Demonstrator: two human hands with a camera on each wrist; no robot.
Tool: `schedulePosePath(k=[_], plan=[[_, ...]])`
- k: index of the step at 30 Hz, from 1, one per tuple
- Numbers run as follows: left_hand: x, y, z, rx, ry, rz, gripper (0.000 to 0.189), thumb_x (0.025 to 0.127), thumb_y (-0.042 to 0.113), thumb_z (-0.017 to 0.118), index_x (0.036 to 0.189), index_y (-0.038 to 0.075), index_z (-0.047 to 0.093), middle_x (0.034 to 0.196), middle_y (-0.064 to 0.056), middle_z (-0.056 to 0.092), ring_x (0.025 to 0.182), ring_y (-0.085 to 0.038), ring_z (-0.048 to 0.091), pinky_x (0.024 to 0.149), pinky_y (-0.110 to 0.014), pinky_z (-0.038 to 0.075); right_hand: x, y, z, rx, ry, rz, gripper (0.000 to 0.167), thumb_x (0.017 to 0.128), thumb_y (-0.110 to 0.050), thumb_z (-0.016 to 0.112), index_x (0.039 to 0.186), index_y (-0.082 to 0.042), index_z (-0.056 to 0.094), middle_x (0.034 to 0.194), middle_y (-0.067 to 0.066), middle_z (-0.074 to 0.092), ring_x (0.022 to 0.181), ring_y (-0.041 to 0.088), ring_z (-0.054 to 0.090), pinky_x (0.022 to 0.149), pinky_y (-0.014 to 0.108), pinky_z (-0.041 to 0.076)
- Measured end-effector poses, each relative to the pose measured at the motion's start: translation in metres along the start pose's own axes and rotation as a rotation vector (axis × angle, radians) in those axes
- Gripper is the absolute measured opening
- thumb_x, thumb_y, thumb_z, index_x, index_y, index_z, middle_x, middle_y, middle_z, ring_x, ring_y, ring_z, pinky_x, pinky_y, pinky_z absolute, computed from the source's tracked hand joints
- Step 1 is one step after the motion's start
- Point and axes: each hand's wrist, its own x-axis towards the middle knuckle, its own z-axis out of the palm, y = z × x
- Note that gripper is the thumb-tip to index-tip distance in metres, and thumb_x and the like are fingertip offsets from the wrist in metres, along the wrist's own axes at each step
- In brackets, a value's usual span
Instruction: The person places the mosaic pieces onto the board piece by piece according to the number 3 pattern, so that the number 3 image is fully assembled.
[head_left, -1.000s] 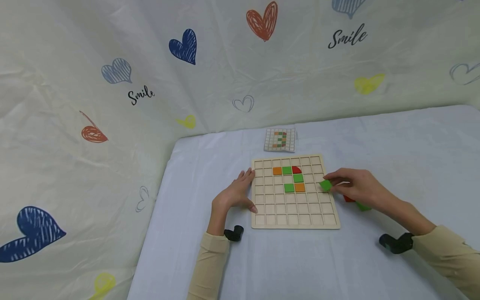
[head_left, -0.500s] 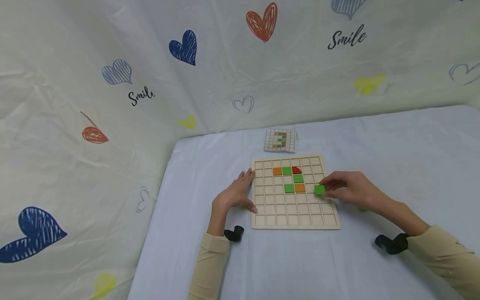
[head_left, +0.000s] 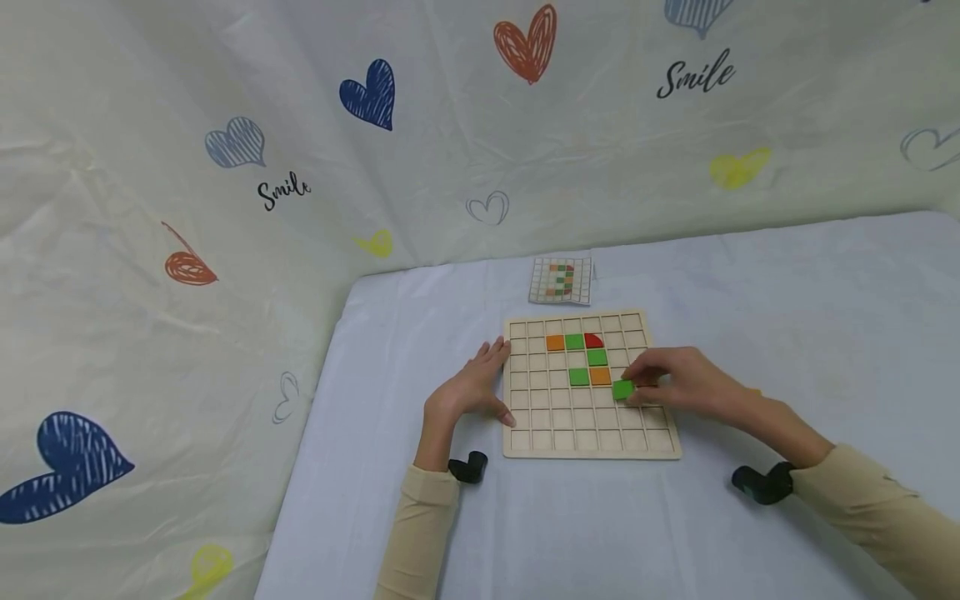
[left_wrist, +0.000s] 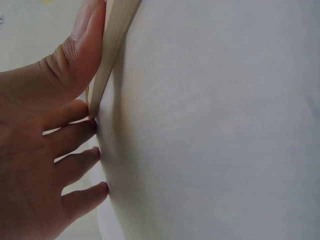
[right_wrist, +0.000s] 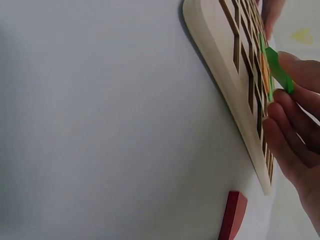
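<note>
A pale wooden grid board (head_left: 591, 455) lies on the white cloth. Set in its cells are a few tiles: an orange tile (head_left: 555, 342), a green tile (head_left: 574, 342) and a red rounded tile (head_left: 593, 341) in one row, with green and orange ones below. My left hand (head_left: 467, 390) rests along the board's left edge; in the left wrist view, its thumb and fairly straight fingers touch that edge. Between thumb and fingertips, my right hand (head_left: 686, 379) pinches another green tile (head_left: 622, 390), tilted slightly over the cells just right of and below the lower orange tile (head_left: 600, 377).
Behind the board lies a printed card (head_left: 560, 281) with a coloured grid pattern. A red block (right_wrist: 233, 217) lies on the cloth beside the board in the right wrist view. A bit of orange (head_left: 753, 392) peeks out behind my right wrist. A heart-printed cloth hangs behind the table.
My right hand has carried the green tile left and slightly toward me, from the board's right edge to beside the lower orange tile. My left hand has stayed put.
</note>
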Motion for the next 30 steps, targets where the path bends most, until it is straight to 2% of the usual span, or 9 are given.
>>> schedulePosePath(k=[5,11,18,24,30], plan=[[0.0,0.0,0.0,0.006,0.002,-0.001,0.127,0.068,0.016,0.097,0.166,0.009,0.016,0.174,-0.006,0.007,0.162,-0.027,0.001,0.131,-0.046,0.011,0.007,-0.004,0.004,0.01,-0.019,-0.019,0.025,0.081,-0.017,0.088,0.102,-0.009,0.077,0.093,-0.007,0.073,0.081,0.005,0.061,0.071,0.022,0.055],[0.0,-0.001,0.0,0.007,0.001,-0.002,0.127,0.069,0.017,0.097,0.166,0.01,0.015,0.174,-0.005,0.007,0.162,-0.025,0.001,0.131,-0.045,0.011,0.014,-0.01,0.01,0.02,-0.065,0.006,0.024,0.083,-0.016,0.086,0.103,-0.007,0.077,0.096,-0.002,0.075,0.085,0.011,0.063,0.074,0.023,0.056],[0.0,-0.001,0.0,0.008,-0.001,-0.003,0.127,0.069,0.016,0.097,0.166,0.01,0.016,0.174,-0.005,0.007,0.162,-0.025,0.001,0.131,-0.045,0.011,0.018,-0.012,0.016,-0.021,-0.06,-0.005,0.024,0.082,-0.015,0.087,0.102,-0.006,0.077,0.097,-0.001,0.076,0.088,0.015,0.067,0.076,0.028,0.057],[0.001,-0.001,0.0,0.013,0.0,-0.004,0.126,0.069,0.016,0.096,0.166,0.011,0.015,0.174,-0.004,0.006,0.162,-0.024,0.001,0.131,-0.045,0.011,0.021,-0.012,0.019,-0.061,-0.064,-0.038,0.022,0.081,-0.014,0.088,0.1,-0.008,0.079,0.094,-0.003,0.073,0.087,0.013,0.063,0.076,0.03,0.056],[0.001,-0.002,0.0,0.007,-0.001,-0.002,0.127,0.069,0.016,0.096,0.166,0.01,0.015,0.174,-0.005,0.006,0.162,-0.025,0.001,0.131,-0.045,0.011,0.023,-0.012,0.023,-0.121,-0.078,-0.045,0.021,0.081,-0.011,0.086,0.1,-0.008,0.079,0.096,-0.002,0.07,0.09,0.015,0.062,0.08,0.035,0.057]])
